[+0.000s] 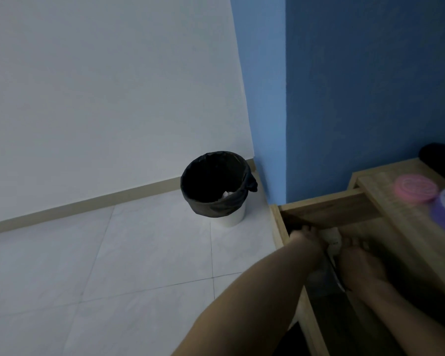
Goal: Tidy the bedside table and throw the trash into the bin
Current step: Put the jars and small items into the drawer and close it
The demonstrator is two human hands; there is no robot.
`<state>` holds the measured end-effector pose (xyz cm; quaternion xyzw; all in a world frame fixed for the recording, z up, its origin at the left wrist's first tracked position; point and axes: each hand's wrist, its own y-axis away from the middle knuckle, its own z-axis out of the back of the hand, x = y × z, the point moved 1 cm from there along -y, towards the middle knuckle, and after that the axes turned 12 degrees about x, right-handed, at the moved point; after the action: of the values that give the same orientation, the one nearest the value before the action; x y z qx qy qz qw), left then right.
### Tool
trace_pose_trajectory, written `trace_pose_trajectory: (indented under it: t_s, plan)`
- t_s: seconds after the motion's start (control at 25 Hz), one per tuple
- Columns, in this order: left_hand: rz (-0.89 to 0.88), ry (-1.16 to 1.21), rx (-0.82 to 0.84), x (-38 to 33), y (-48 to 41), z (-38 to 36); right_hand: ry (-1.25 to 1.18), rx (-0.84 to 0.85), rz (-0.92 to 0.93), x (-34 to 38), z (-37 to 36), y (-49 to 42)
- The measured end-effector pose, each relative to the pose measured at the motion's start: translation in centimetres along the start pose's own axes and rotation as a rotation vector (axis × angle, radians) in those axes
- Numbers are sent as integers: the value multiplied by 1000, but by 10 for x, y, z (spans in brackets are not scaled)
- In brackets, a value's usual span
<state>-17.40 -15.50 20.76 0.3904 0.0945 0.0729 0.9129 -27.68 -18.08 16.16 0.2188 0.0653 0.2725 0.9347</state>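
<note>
Bin (217, 187) with black liner at ten o'clock of open wooden drawer (329, 214), pink tin (416, 188) at two; left hand (309, 238) and right hand (357, 263) inside, fingers curled on white item (333, 238).

Two bare forearms, no sleeves; hands (309, 240) (359, 264) ungloved, no rings or watch visible.

No legible text, lid markings blurred.
</note>
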Motion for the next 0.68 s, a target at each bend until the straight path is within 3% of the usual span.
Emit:
trace_pose_trajectory:
  t_s: [0.12,0.32,0.44,0.56,0.68]
  plan:
    - [-85,-12,-164,-3,15,17,-14,-238,17,9,36,31]
    - [-225,235,-418,-33,34,43,-191,-388,121,-19,77,62]
    - [-335,472,-530,-70,44,51,-326,-581,127,-58,98,77]
    - [-388,497,-531,-101,44,60,-366,-728,18,-108,109,83]
    - [-397,383,-524,-126,27,69,-356,-706,-231,-152,115,83]
